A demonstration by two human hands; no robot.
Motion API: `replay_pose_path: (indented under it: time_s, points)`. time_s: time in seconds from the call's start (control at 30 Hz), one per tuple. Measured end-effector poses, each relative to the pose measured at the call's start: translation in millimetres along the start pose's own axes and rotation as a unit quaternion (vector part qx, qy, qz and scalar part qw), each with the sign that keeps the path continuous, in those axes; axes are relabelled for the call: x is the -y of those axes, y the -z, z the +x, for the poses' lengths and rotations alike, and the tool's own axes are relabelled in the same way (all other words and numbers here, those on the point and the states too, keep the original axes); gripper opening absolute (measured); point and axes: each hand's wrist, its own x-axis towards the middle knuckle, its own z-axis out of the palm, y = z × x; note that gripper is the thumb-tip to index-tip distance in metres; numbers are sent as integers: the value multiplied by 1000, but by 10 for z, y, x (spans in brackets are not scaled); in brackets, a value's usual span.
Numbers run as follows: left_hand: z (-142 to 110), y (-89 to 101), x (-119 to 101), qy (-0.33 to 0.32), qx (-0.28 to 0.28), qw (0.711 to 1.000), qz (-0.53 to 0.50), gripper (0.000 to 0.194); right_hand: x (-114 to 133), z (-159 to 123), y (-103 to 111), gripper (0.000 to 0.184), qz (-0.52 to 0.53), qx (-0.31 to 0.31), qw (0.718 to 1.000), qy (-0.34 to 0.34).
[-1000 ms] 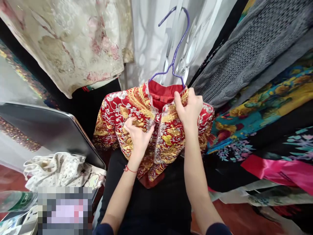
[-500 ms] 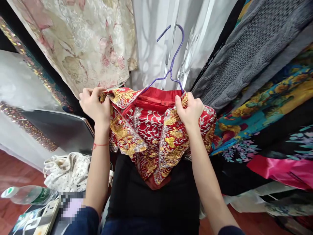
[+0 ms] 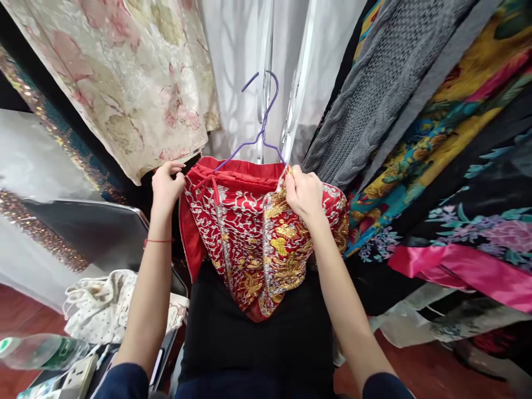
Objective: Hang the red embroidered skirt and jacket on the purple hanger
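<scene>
White curtain (image 3: 233, 50) behind 1 red garment (image 3: 245, 221) with gold, silver embroidery

Hands: two, one left hand (image 3: 165, 187), one right hand (image 3: 306, 195). Navy sleeves: two, left (image 3: 124, 381) and right (image 3: 384, 385). Red wrist cord (image 3: 158, 241): one. Purple hanger (image 3: 263, 132): one. Red jacket (image 3: 243, 238): one. Bottle (image 3: 45, 352): one, with one cap (image 3: 5, 346). Socket strip (image 3: 78, 378): one. Spotted cloth (image 3: 97, 313): one. Grey knit (image 3: 374, 100): one. Cream floral cloth (image 3: 137, 83): one
</scene>
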Motion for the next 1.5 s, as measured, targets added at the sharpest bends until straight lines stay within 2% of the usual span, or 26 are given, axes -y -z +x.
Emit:
replay_pose_path:
  time_s: [0.1,0.13,0.2,0.27,0.33,0.43,0.57,0.67,0.77,0.83,0.93,0.97,1.0,1.03,1.07,1.1,1.13,1.2,1.27,1.3,1.37,1.43,1.5]
  points:
    - [-336,-80,-369,-141,-63,986,68,26,-20,-48,77,33,-19,15,1000,8]
    - [-457,-125,-503,-198,-41,977,70,25,-31,-73,125,34,-31,21,999,8]
    - [-668,-230,-725,-311,57,946,66,28,-63,-134,244,35,-56,33,998,7]
    - [-811,-347,-830,-367,134,917,76,32,-107,-214,376,37,-78,37,996,1]
    - [-882,-459,-809,-368,153,912,98,29,-149,-314,495,39,-94,28,995,-4]
    - [-914,-558,-658,-344,124,924,109,21,-189,-488,620,40,-89,-4,996,-6]
    - [-937,-529,-533,-319,96,939,89,16,-225,-728,746,35,-63,-55,996,-28]
    - [-944,-481,-540,-299,84,947,83,15,-287,-911,915,37,-69,-88,990,-87]
    - [-971,-489,-580,-281,78,954,73,17,-364,-1045,1218,41,-36,-173,969,-172]
    - [-1059,-503,-642,-262,77,960,55,21,-371,-1062,1479,43,56,-283,934,-209]
    - [-1390,-432,-838,-228,64,972,-7,33,-213,-1011,1827,49,205,-467,836,-204]
    - [-1556,-366,-928,-218,59,974,-34,34,-109,-1004,1897,49,230,-506,807,-197]
    - [-1744,-278,-1023,-211,58,974,-66,31,15,-1015,1935,46,245,-521,795,-192]
    - [-1946,-170,-1117,-206,65,972,-91,26,153,-1052,1940,42,254,-501,804,-197]
    - [-2153,-50,-1201,-201,79,969,-116,21,297,-1115,1916,42,242,-507,802,-202]
    - [-2356,74,-1270,-204,118,961,-144,19,441,-1202,1868,42,236,-472,822,-214]
    - [-2544,193,-1321,-207,177,946,-177,19,577,-1310,1807,40,243,-398,856,-222]
    - [-2847,391,-1363,-186,323,903,-214,23,801,-1554,1676,37,318,-219,891,-238]
    - [-3028,510,-1351,-147,395,886,-194,43,939,-1785,1580,35,396,-55,886,-233]
    - [-3074,541,-1336,-130,401,890,-172,55,974,-1880,1553,32,428,3,875,-227]
    - [-3104,557,-1312,-103,377,911,-132,70,988,-2016,1535,24,478,80,850,-207]
    - [-3090,538,-1298,-79,335,932,-118,68,958,-2085,1544,29,522,141,824,-170]
    - [-3067,512,-1281,-62,300,944,-119,53,909,-2104,1559,42,554,198,800,-119]
